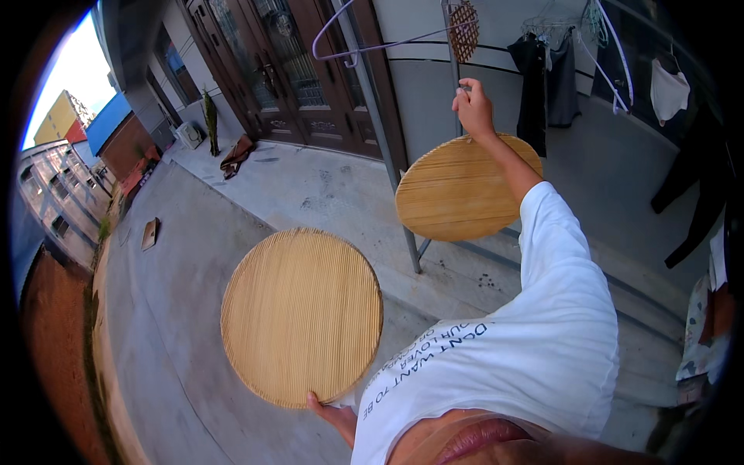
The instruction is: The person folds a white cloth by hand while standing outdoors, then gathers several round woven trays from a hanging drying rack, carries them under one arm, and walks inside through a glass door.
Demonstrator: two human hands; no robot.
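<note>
My left hand (332, 414) grips the lower edge of a round flat tray of straw-coloured stalks (302, 317), with the thumb on its face. The tray is tilted towards me, its stalks lying side by side. My right hand (474, 110) is raised with curled fingers beside an upright metal pole of a drying rack (372, 104). Whether anything thin sits between those fingers is not clear. A second round stalk tray (459, 195) hangs at the rack, just below my right hand. My right forearm crosses in front of its upper right part.
A purple clothes hanger (383, 47) and a small brown lattice mat (463, 32) hang above. Dark trousers (529, 87) hang on the right. A brown double door (290, 64) stands behind a raised concrete step (302, 180). A cardboard piece (150, 233) lies on the paving.
</note>
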